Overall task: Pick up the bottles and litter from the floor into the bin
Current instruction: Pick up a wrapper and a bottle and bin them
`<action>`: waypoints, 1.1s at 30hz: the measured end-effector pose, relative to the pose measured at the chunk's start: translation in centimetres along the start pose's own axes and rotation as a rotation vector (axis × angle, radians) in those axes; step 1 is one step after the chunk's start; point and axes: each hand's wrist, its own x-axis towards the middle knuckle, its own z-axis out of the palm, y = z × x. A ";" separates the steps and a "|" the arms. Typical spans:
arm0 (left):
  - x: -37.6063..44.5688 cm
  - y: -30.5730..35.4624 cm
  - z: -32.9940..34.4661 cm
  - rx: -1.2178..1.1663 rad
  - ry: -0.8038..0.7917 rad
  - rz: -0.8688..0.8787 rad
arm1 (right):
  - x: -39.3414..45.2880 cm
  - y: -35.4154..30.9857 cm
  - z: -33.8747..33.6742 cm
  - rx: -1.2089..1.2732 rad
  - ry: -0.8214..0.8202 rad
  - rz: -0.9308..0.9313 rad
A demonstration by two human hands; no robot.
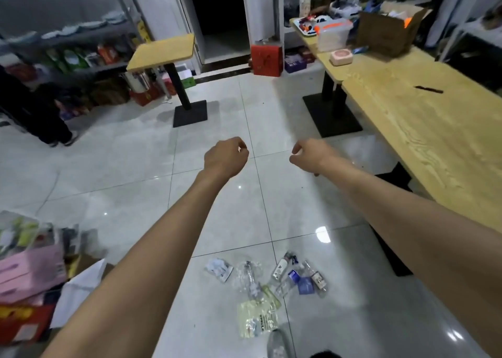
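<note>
Litter lies on the grey floor tiles near my feet: a small white bottle (281,269), a clear bottle with a dark label (316,277), a crumpled clear bottle (250,278), a white wrapper (218,269), a blue packet (305,285) and a pale yellow plastic bag (256,318). Both my arms reach forward above them. My left hand (225,157) and my right hand (312,155) hover over bare floor with fingers loosely curled, holding nothing. No bin shows in view.
A long wooden table (423,129) runs along the right, its black base (331,115) on the floor. A small pedestal table (165,50) stands ahead left. Boxes (30,273) pile at lower left. A person's legs (51,123) stand by the left shelves.
</note>
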 end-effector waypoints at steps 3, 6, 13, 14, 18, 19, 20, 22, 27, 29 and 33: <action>1.1 -1.0 0.9 -0.028 -0.002 -0.002 | 1.5 -0.8 1.6 0.019 -0.026 -0.011; 2.0 -1.5 1.7 -0.063 -0.006 -0.013 | 3.4 -1.5 2.9 0.003 -0.067 -0.025; 6.6 -3.7 4.8 -0.125 0.007 -0.136 | 10.9 -2.5 5.1 -0.057 -0.138 -0.112; 7.2 -4.0 5.4 -0.138 0.009 -0.169 | 12.1 -2.5 5.7 -0.065 -0.154 -0.126; 9.7 -5.9 9.3 -0.192 0.001 -0.257 | 16.5 -1.0 9.2 -0.134 -0.234 -0.156; 10.1 -6.8 10.6 -0.204 0.004 -0.271 | 17.8 -0.7 10.7 -0.139 -0.250 -0.174; 10.4 -7.8 11.9 -0.212 0.008 -0.285 | 19.0 -0.4 12.5 -0.144 -0.265 -0.191; 10.5 -10.4 15.3 -0.219 0.015 -0.331 | 20.6 0.2 16.6 -0.150 -0.304 -0.220; 8.4 -18.9 28.2 -0.214 -0.008 -0.461 | 23.0 3.1 30.6 -0.158 -0.392 -0.311; 7.1 -22.5 34.7 -0.205 -0.021 -0.520 | 23.6 4.9 37.2 -0.195 -0.437 -0.364; 5.0 -29.6 47.1 -0.207 -0.015 -0.636 | 25.8 8.0 50.5 -0.279 -0.518 -0.432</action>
